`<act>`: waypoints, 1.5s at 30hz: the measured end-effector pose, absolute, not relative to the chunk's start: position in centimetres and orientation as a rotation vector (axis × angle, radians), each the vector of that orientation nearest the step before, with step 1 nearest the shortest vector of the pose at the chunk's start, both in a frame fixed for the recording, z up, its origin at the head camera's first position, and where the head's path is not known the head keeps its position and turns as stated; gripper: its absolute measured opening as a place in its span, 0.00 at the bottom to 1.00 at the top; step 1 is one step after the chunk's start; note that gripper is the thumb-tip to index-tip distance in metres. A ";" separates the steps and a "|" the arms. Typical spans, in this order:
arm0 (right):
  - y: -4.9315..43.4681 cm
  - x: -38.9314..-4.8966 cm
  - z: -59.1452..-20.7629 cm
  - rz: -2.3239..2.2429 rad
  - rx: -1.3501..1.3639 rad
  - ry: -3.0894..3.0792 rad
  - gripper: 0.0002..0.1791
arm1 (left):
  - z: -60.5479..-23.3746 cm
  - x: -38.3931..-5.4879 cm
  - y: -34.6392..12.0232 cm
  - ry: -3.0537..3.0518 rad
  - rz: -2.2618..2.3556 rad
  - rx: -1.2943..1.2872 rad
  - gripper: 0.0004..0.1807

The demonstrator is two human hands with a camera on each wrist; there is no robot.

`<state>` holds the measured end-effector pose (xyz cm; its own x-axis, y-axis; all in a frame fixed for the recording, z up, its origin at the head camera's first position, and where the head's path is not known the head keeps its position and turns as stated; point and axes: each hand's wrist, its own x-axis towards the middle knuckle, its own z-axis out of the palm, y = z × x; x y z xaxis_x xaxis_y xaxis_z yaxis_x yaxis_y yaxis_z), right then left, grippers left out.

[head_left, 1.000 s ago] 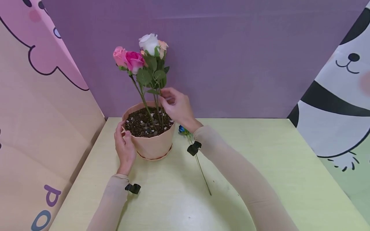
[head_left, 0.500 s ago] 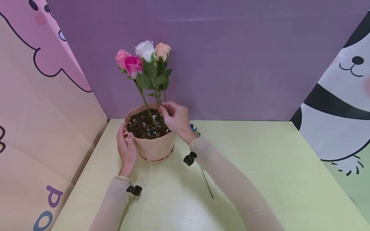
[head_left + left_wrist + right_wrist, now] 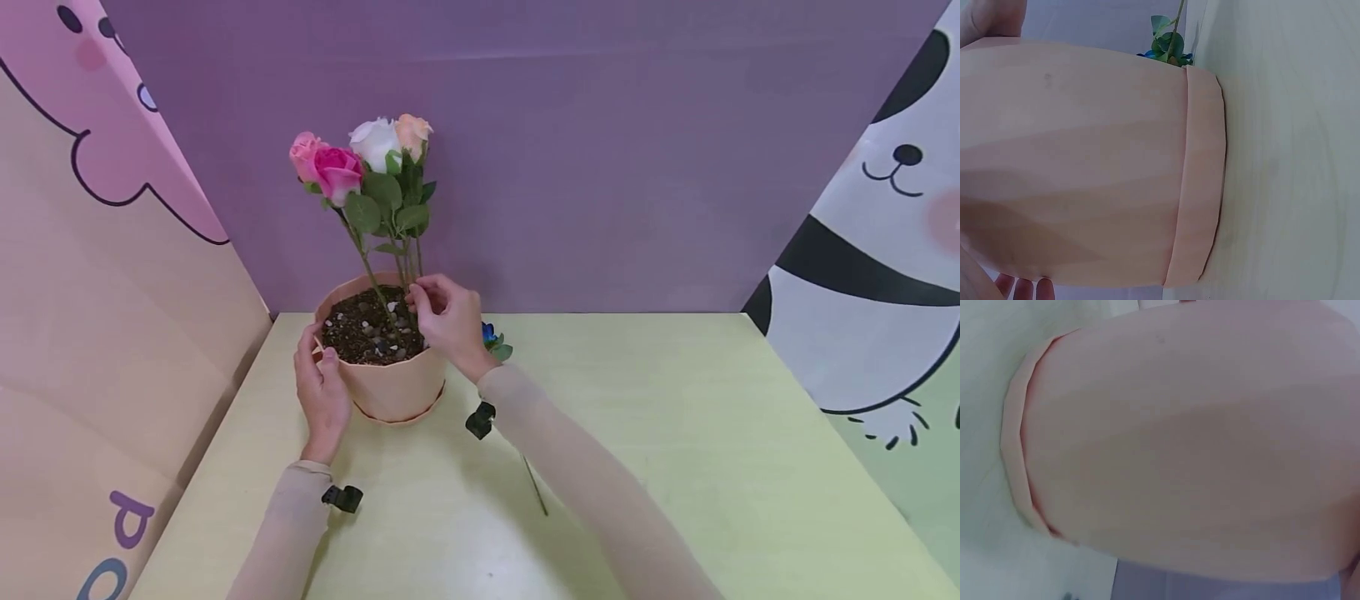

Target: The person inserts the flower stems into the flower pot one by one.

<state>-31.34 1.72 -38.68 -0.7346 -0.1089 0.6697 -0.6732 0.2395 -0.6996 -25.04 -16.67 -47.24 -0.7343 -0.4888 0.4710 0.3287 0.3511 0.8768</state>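
Note:
A peach-coloured flower pot (image 3: 390, 392) filled with dark soil and pebbles (image 3: 367, 329) stands on its saucer. My left hand (image 3: 324, 398) grips its left side at the rim; in the left wrist view several fingertips (image 3: 1024, 289) show against the pot wall. Low over the soil, my right hand (image 3: 452, 325) pinches a stem, apparently the white rose's (image 3: 375, 146); its fingers partly hide the stems. A peach rose (image 3: 413, 136), a magenta rose (image 3: 338, 173) and a pink rose (image 3: 305, 155) also stand in the pot. Pot wall (image 3: 1185, 444) fills most of the right wrist view.
A blue rose (image 3: 490, 333) lies on the pale table (image 3: 675, 433) right of the pot, partly under my right forearm. A purple backdrop (image 3: 600, 167) rises behind the table. A printed panel (image 3: 135, 333) stands at the left, another with a panda (image 3: 885, 267) at the right.
My right hand has moved down along the stems toward the soil. The white rose has sunk, and the peach rose shows more clearly beside it. My left hand keeps its hold on the pot.

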 end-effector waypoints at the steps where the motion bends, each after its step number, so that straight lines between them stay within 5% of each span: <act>1: 1.5 -31.3 -38.8 1.508 0.711 -2.031 0.09 | -47.2 -25.1 -16.7 -1.899 -1.461 0.134 0.27; 45: 3.5 -29.8 -38.4 1.527 0.643 -2.077 0.12 | -47.3 -25.0 -16.7 -1.885 -1.457 0.113 0.27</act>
